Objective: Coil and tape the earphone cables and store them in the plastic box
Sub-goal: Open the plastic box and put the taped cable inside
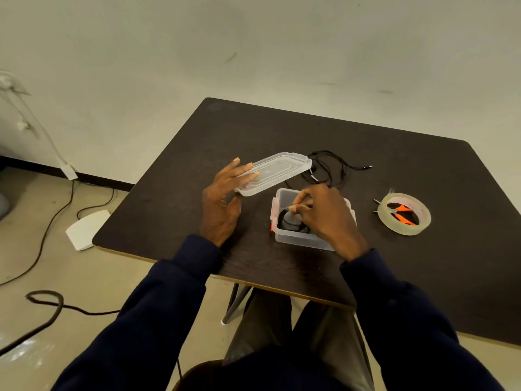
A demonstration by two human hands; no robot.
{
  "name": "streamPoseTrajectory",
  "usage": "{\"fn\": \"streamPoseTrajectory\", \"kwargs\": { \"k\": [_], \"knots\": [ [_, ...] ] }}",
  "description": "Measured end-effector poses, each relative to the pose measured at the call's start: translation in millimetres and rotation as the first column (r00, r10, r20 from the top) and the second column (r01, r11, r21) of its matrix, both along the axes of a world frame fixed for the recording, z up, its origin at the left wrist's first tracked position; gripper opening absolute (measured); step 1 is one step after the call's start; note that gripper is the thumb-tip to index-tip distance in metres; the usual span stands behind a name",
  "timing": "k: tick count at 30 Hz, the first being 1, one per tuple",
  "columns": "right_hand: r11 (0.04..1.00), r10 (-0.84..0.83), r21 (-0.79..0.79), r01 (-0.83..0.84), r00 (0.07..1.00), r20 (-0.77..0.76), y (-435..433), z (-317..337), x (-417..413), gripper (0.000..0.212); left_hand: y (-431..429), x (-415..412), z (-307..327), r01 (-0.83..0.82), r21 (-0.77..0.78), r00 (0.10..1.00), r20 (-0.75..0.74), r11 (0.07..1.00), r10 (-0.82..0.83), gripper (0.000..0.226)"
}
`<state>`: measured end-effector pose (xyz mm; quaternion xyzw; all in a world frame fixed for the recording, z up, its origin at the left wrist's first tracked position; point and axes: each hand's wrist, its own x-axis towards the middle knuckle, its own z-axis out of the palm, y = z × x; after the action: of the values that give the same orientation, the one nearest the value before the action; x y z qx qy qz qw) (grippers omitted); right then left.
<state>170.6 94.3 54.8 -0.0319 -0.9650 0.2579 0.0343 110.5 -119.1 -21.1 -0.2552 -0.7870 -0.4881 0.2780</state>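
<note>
The dark table (310, 131) carries everything within easy reach of the seated person, which suits a job done with both hands close in. The clear plastic box (298, 238) sits open near the front edge, straight ahead, so cables can be dropped in from above. Its lid (279, 170) is held tilted up off the table at the left by the left hand (222, 204), fingers spread along one end and thumb underneath, probably kept clear of the opening yet ready to close. The right hand (327, 215) reaches into the box with fingertips pinched narrow on a coiled black earphone cable (287, 221), apparently settling it inside. The tape roll (404, 214) lies flat to the right with orange-handled snips (401, 214) resting in its hole. Behind the box, another earphone cable (332, 165) lies loose and uncoiled, seemingly awaiting its turn.
</note>
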Motion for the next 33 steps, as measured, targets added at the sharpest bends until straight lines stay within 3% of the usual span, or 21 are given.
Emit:
{"fn": "streamPoseTrajectory", "kwargs": {
  "k": [6,9,11,14,17,23,29,31,33],
  "knots": [
    [0.985,-0.069,0.147,0.095,0.982,-0.177,-8,-13,8,0.026,0,-1,-1,-0.013,-0.016,1.0,-0.008,1.0,0.013,0.034],
    [0.992,-0.035,0.117,0.046,0.995,-0.096,-3,-9,7,0.028,-1,0,-1,-0.022,-0.013,1.0,0.005,1.0,0.022,0.033],
    [1.0,0.001,0.008,-0.001,1.0,0.013,6,-5,4,0.022,-1,1,0,-0.021,-0.002,1.0,0.016,1.0,0.021,0.034],
    [0.991,0.056,-0.127,-0.036,0.986,0.157,22,-4,4,0.031,-1,2,1,-0.016,0.0,1.0,0.012,1.0,0.016,0.035],
    [0.999,-0.012,-0.032,0.014,0.997,0.073,23,-10,7,0.028,0,4,3,-0.009,0.006,1.0,0.007,1.0,0.009,0.035],
    [0.998,-0.067,-0.002,0.068,0.99,-0.125,17,-8,18,0.015,0,3,0,0.049,0.012,0.999,0.007,0.999,-0.05,0.035],
    [0.962,-0.182,-0.251,0.102,0.929,-0.321,37,6,22,0.009,5,8,6,0.216,0.036,0.976,0.009,0.976,-0.216,0.033],
    [0.918,-0.218,-0.384,0.102,0.938,-0.271,42,9,18,0.018,6,9,7,0.262,0.042,0.964,0.032,0.964,-0.263,0.035],
    [0.768,-0.218,-0.635,0.088,0.967,-0.13,40,15,19,0.026,7,10,7,0.288,0.029,0.956,0.043,0.957,-0.289,0.035]
  ]
}}
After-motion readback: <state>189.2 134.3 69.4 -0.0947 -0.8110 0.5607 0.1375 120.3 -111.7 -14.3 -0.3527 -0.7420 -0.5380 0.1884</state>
